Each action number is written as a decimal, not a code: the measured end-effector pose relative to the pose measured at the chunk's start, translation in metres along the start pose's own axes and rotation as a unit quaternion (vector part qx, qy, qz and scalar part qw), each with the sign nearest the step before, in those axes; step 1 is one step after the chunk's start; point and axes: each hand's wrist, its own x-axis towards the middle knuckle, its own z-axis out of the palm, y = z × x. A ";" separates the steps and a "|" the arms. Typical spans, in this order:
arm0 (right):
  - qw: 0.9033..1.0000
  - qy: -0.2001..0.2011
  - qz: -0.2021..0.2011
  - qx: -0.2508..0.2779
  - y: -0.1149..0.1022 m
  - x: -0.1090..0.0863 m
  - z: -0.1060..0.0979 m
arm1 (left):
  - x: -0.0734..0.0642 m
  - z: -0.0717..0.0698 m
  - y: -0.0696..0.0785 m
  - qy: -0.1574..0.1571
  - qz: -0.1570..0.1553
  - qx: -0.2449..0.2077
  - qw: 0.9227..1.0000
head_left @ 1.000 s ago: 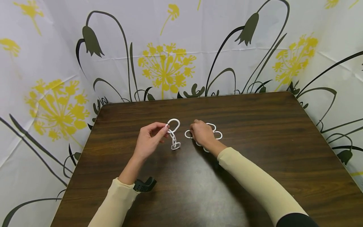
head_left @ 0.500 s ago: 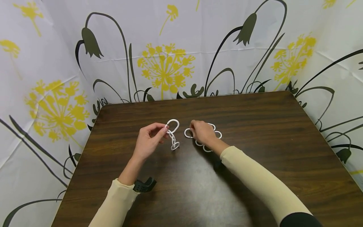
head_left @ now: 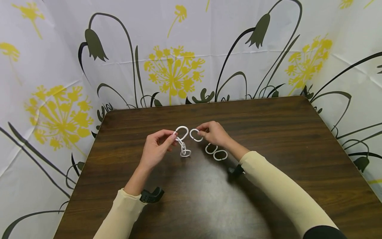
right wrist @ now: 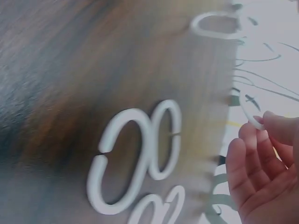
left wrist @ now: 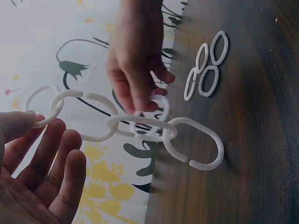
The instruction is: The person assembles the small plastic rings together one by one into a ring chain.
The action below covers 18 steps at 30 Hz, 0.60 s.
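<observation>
Well, mid-frame, your left hand (head_left: pixel 156 147) pinches a white chain (head_left: pixel 183 145). Just right of it, your right hand (head_left: pixel 216 134) pinches a single link (head_left: pixel 190 135), with loose links (head_left: pixel 220 160) lower in frame.

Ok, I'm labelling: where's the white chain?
Head view: the white chain hangs from the left hand, left of the loose link in the right hand.

Both forearms (head_left: pixel 277 187) reach forward, slanting in toward each other; the left grip (head_left: pixel 156 147) pinches between thumb and forefinger, other fingers loosely bent, and the right grip (head_left: pixel 216 133), near it, likewise pinches
</observation>
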 end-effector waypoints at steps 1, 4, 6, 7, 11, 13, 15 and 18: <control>1.000 0.005 0.000 0.007 -0.003 0.000 -0.002 | 0.000 0.000 0.000 0.000 0.002 -0.001 1.000; 0.999 0.016 0.005 0.050 -0.011 -0.001 -0.010 | -0.001 -0.001 0.000 0.000 0.004 0.001 1.000; 0.996 0.025 0.007 0.085 -0.017 -0.002 -0.015 | -0.001 -0.001 0.001 0.000 0.005 0.003 1.000; 0.994 0.030 0.008 0.101 -0.020 -0.003 -0.017 | -0.001 -0.001 0.001 0.000 0.004 0.004 1.000; 0.988 0.052 0.006 0.149 -0.034 -0.005 -0.027 | -0.001 -0.001 0.001 0.001 0.002 0.004 1.000; 0.985 0.062 0.005 0.162 -0.040 -0.006 -0.031 | -0.002 -0.001 0.005 0.001 -0.001 0.005 1.000; 0.982 0.073 0.004 0.173 -0.047 -0.006 -0.035 | -0.002 -0.001 0.005 0.000 0.000 0.005 1.000; 0.978 0.084 -0.003 0.190 -0.056 -0.008 -0.040 | -0.002 -0.002 0.006 0.000 -0.003 0.006 1.000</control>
